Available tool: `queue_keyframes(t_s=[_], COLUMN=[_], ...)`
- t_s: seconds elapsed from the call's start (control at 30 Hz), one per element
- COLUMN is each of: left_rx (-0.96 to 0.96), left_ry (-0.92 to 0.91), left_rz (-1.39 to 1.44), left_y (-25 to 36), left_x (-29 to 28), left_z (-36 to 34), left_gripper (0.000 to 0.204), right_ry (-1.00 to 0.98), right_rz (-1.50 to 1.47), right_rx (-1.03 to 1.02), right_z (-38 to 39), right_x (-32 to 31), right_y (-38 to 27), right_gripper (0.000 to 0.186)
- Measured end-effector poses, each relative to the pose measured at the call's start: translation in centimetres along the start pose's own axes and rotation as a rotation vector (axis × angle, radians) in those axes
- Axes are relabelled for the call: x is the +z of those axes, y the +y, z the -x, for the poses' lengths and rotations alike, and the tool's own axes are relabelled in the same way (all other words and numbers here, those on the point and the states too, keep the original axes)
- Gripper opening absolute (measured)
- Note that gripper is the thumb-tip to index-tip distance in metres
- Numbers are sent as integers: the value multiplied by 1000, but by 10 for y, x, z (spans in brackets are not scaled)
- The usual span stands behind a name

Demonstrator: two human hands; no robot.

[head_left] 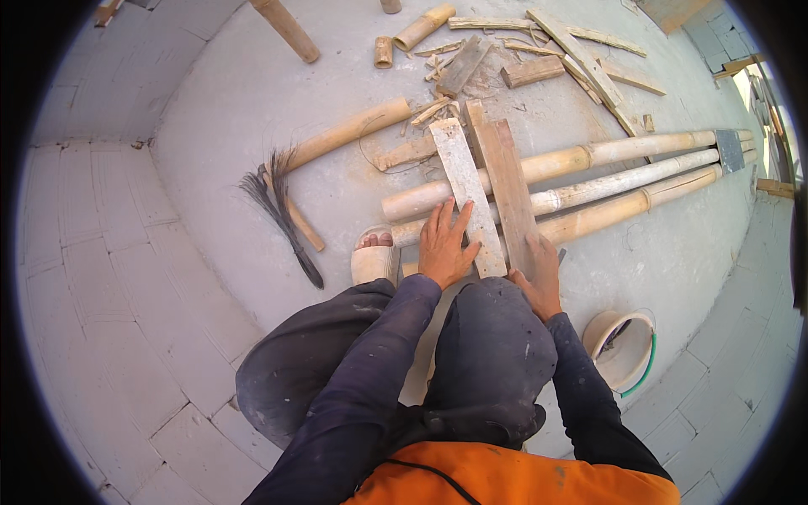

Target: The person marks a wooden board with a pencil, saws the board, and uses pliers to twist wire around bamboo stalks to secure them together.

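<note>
A pale, whitish board (468, 189) and a brown wooden board (512, 181) lie side by side across several long bamboo poles (581, 160). My left hand (446, 247) is open, its fingers spread, fingertips and thumb resting on the left edge and face of the pale board. My right hand (540, 276) grips the near end of the brown board, thumb to the left and fingers along the right side. Another narrow piece of wood (475, 126) shows behind the two boards. Their near ends lie close to my knee.
A bamboo length (349, 133) and a bundle of black wire (282, 215) lie to the left. Wood scraps (532, 71) and short bamboo pieces (423, 27) are scattered ahead. A white bucket (602, 330) with a green handle stands at right. Grey block walls (109, 286) flank the floor.
</note>
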State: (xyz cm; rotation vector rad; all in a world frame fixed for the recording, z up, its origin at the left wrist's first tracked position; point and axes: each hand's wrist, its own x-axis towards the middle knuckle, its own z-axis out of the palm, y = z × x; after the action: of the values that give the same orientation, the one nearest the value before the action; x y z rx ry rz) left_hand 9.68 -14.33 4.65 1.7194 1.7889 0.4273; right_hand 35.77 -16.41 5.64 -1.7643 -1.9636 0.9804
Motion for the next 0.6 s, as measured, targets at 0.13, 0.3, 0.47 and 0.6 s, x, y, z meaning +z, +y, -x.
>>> queue_keyframes(t_s=[0.13,0.3,0.47,0.6], left_rx=[-10,-26,-15,-6], left_ry=[14,-38,-38,-40], left_rz=[7,35,35,35], left_y=[1,-1,-2,-3], left_x=[9,7,10,16], left_z=[1,-5,-2,-5], left_gripper=[93,94,94,96], right_ry=[15,-21,-79,-89], right_rz=[-123,-248,-269,-354], right_rx=[-4,-10,14,161], right_z=[-5,-18,-26,-37], right_x=[8,2,-1,-1], right_y=[23,26,43,44], right_gripper=[79,86,92,92])
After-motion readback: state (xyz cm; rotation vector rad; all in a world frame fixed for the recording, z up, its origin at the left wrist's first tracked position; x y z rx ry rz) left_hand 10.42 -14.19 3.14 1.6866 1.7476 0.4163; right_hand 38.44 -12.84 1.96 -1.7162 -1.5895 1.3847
